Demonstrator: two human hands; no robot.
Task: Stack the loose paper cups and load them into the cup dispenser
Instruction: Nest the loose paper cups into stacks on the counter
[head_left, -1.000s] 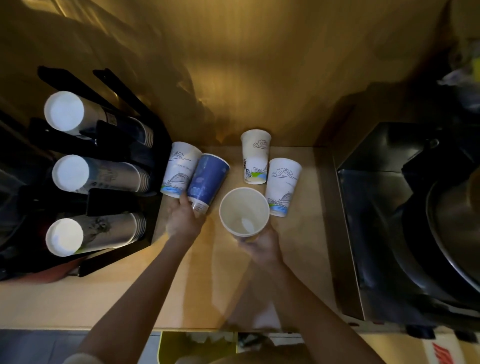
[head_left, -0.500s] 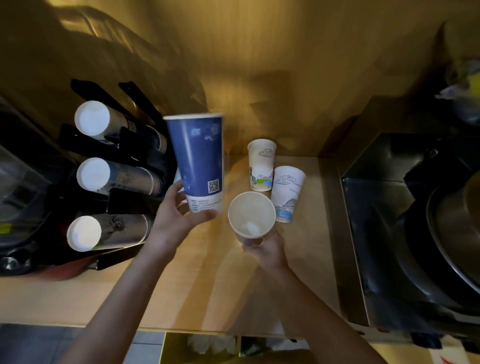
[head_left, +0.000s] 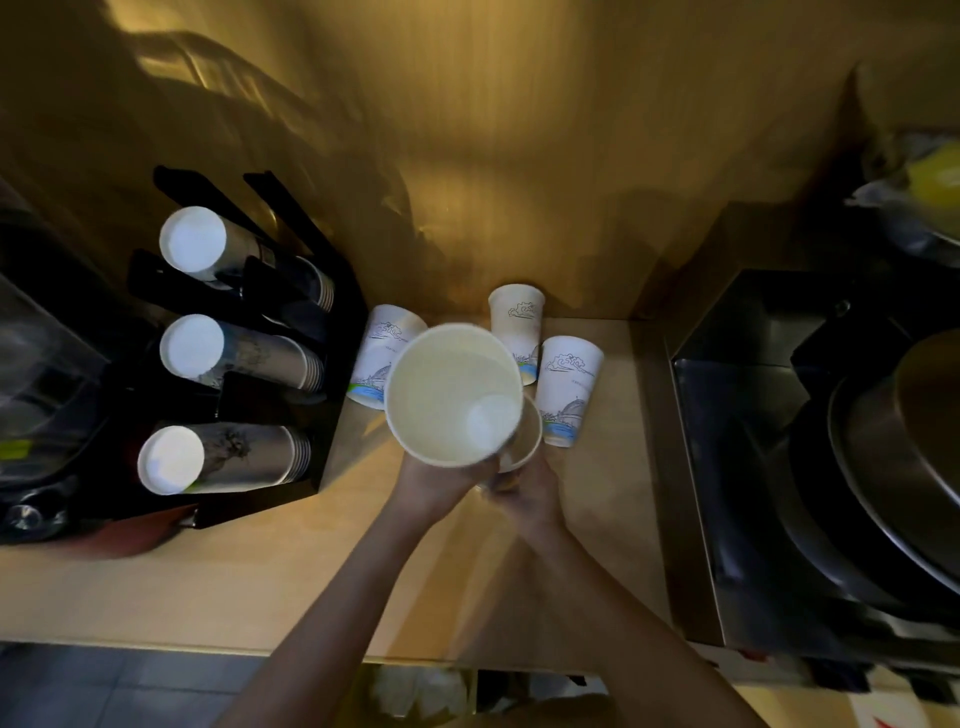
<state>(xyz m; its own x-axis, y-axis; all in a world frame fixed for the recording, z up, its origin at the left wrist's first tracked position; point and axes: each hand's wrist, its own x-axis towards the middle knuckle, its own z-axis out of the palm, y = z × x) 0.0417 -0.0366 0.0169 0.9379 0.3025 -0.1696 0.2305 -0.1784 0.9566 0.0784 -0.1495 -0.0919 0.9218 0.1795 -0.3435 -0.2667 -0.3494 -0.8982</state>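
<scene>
Both forearms are bare to the frame edge, with bare left hand (head_left: 436, 486) and right hand (head_left: 530, 496).

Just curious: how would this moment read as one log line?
left hand: holds large cup | right hand: holds smaller cup | step: nesting | counter: three loose cups

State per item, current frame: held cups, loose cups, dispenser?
Large cup: mouth up, in left hand, nesting over smaller cup.
Smaller cup: mouth up, in right hand.
Three loose printed cups: upside down on counter.
Cup dispenser: three rows loaded.
</scene>
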